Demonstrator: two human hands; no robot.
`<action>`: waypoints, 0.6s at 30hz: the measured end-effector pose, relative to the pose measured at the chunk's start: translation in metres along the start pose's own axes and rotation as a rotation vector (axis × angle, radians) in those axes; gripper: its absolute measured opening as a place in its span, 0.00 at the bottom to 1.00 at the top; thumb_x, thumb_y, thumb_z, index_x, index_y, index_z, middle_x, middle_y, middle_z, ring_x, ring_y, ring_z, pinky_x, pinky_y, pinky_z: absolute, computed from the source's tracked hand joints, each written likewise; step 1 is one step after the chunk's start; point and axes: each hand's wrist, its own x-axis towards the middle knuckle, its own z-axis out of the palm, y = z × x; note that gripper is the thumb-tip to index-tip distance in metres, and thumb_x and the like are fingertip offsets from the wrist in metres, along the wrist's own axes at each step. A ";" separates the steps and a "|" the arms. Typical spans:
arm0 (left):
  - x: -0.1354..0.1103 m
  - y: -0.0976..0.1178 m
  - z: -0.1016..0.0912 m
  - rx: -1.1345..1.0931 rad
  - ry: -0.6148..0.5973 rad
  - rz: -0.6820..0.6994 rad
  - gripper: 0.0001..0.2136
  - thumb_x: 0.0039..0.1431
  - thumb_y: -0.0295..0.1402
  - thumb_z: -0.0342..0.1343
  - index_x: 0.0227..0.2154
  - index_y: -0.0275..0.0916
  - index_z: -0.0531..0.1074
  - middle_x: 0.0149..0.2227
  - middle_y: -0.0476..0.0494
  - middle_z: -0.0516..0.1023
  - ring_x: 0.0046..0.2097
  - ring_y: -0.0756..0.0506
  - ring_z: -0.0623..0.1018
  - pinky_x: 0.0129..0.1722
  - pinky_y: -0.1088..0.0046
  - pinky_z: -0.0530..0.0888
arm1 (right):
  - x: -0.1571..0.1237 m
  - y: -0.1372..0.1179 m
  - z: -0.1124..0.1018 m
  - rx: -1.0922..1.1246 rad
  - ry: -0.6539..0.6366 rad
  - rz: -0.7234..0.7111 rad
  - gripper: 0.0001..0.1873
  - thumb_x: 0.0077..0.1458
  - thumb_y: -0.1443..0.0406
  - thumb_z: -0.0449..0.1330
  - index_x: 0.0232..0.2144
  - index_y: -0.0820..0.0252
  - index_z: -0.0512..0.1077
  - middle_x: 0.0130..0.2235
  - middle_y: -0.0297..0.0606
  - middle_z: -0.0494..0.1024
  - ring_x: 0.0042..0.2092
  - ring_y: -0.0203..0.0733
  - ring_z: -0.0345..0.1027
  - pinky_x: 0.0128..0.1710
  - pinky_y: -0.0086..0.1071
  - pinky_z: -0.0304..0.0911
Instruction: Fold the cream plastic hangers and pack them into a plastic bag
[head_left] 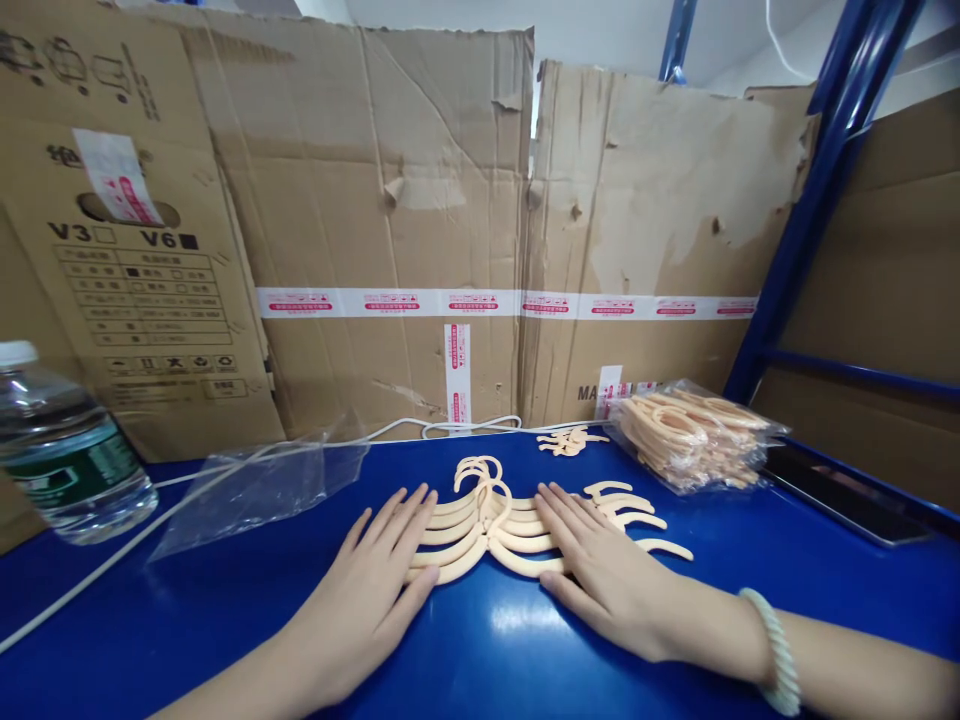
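Note:
Several small beige clothes hangers lie overlapped in a row on the blue tabletop, their hooks towards the back. My left hand rests flat over their left arms, fingers stretched out and thumb at the front hanger's edge. Over the right arms lies my right hand, also flat with the fingers extended. Curved hanger ends stick out beyond my right hand. Both palms face down, and the left ends of the hangers are hidden under my left hand.
A clear bag of beige hangers sits at the back right, beside a dark phone-like slab. Small beige pieces lie behind the hangers. Leftwards are a water bottle, clear plastic film and a white cable. Cardboard stands behind.

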 end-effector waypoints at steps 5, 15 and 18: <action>0.019 0.000 -0.007 -0.110 -0.260 -0.110 0.29 0.70 0.44 0.37 0.68 0.33 0.50 0.69 0.36 0.49 0.69 0.34 0.51 0.64 0.45 0.56 | 0.014 0.018 0.001 0.028 -0.033 -0.033 0.36 0.67 0.55 0.43 0.67 0.78 0.46 0.68 0.59 0.42 0.69 0.58 0.34 0.66 0.56 0.40; 0.069 0.007 -0.006 -0.096 -0.335 -0.152 0.32 0.68 0.45 0.37 0.67 0.26 0.50 0.69 0.32 0.47 0.69 0.34 0.48 0.66 0.48 0.52 | 0.041 0.065 0.001 0.007 0.029 -0.079 0.36 0.67 0.54 0.43 0.67 0.77 0.49 0.68 0.59 0.45 0.69 0.57 0.37 0.67 0.51 0.42; 0.072 0.004 -0.003 -0.094 -0.333 -0.155 0.32 0.68 0.45 0.37 0.67 0.27 0.50 0.69 0.32 0.47 0.69 0.34 0.48 0.65 0.47 0.52 | 0.044 0.071 0.003 0.005 0.041 -0.085 0.36 0.67 0.54 0.44 0.67 0.77 0.49 0.68 0.59 0.46 0.69 0.57 0.38 0.67 0.50 0.42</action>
